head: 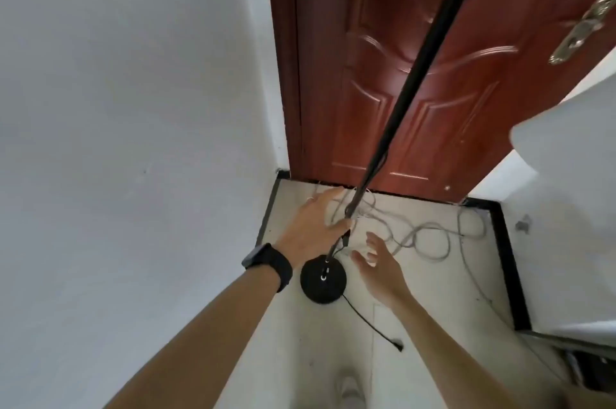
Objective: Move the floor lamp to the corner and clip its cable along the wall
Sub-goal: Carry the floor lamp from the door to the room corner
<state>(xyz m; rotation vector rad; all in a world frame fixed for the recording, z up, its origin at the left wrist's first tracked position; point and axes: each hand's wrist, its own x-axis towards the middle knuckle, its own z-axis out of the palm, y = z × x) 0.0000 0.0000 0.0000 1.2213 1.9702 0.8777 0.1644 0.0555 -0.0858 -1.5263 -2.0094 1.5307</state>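
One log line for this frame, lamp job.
left hand: on lamp pole | right hand: open, free | lamp base: on floor near corner | cable: loose

One floor lamp (pixel 413 82) here, with one black pole on one round black base (pixel 322 281). Two hands in view: one left hand (pixel 315 228), one right hand (pixel 380 267). One black wristwatch (pixel 268 265) on the left wrist. One black cable (pixel 370 322) trailing from the base, one plug (pixel 397 343) at its end. One reddish wooden door (pixel 383 75), one metal door handle (pixel 581 30). The tangle of grey wires (pixel 423 238) on the floor can't be counted. One shoe (pixel 350 392) at the bottom edge.
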